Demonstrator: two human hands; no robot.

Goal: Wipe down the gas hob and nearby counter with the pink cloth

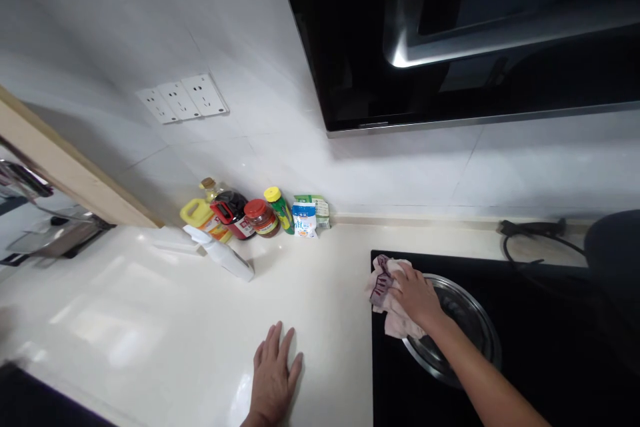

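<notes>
My right hand (417, 295) presses a crumpled pinkish cloth (397, 327) with a purple pattern onto the left edge of the black cooktop (393, 393). The fingers are bent over the cloth. Beneath my forearm and partly hidden by it lies a round, shiny metal pan lid or dish (473, 310). My left hand (274, 373) rests on the white counter (330, 360), fingers spread and holding nothing. Up and to the left of it stands a white spray bottle (227, 260).
Against the tiled wall stand a yellow jug (200, 217), a dark sauce bottle (233, 213), a red-lidded jar (263, 219), a green yellow-capped container (280, 210) and a blue-white packet (305, 220). A black range hood (345, 80) overhangs the cooktop. A black cable (533, 230) lies behind it.
</notes>
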